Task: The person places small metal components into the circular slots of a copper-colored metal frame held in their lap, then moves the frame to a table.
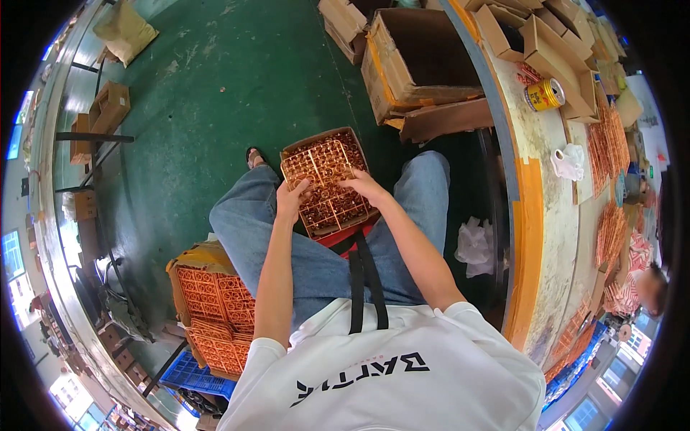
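Note:
Between my knees stands a small cardboard box (286, 152) holding many small, shiny copper-coloured pieces. Over its top I hold a square copper-coloured lattice frame (321, 159) with small ring shapes in its grid. My left hand (292, 197) is closed at the frame's left side, its fingertips reaching in over the grid. From the right, my right hand (367, 188) pinches at the frame near its middle. The fingertips partly cover what lies under them, so I cannot make out whether a small piece is between them.
By my left leg, a carton (177, 281) is packed with similar orange lattice frames, a blue crate (198, 375) below it. A large open carton (392, 93) stands ahead. The workbench (535, 237) on my right bears a yellow can (544, 95) and more frames; a plastic bag (476, 246) lies beneath.

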`<state>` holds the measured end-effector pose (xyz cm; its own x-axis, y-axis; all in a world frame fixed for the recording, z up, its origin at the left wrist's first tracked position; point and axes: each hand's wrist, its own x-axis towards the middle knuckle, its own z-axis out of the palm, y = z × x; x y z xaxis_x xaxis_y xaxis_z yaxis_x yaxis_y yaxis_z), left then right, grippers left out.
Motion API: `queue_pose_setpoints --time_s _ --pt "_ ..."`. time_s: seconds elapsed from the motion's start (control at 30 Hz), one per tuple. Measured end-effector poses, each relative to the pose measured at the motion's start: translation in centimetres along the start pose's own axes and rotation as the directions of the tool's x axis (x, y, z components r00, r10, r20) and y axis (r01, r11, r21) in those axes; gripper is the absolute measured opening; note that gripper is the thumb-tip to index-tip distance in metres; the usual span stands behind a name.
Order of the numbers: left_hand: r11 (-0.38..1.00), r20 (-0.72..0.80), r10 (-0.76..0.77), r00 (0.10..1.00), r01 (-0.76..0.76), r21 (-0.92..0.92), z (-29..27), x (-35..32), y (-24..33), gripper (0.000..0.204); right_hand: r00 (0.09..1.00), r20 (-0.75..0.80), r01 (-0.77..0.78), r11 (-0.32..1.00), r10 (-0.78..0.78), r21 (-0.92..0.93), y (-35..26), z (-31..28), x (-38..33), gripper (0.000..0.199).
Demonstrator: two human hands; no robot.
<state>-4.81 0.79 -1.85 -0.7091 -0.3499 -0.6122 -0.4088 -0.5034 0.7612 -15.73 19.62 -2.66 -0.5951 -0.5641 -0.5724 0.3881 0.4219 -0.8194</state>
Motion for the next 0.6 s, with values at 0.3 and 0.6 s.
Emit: queue_pose_setpoints --time_s 0.3,0.6 --pt "0.994 -0.061 -0.097 0.993 0.1 0.052 1.6 -0.1 0.7 0.026 1.0 -0.021 0.022 0.929 -0.015 0.369 0.7 0.4 1.8 0.015" --pt "0.994 0.055 -0.11 0.992 0.111 0.001 1.2 -0.2 -0.2 0.026 0.983 -0.119 -0.085 0.92 0.141 0.383 -0.7 0.6 0.6 0.033"
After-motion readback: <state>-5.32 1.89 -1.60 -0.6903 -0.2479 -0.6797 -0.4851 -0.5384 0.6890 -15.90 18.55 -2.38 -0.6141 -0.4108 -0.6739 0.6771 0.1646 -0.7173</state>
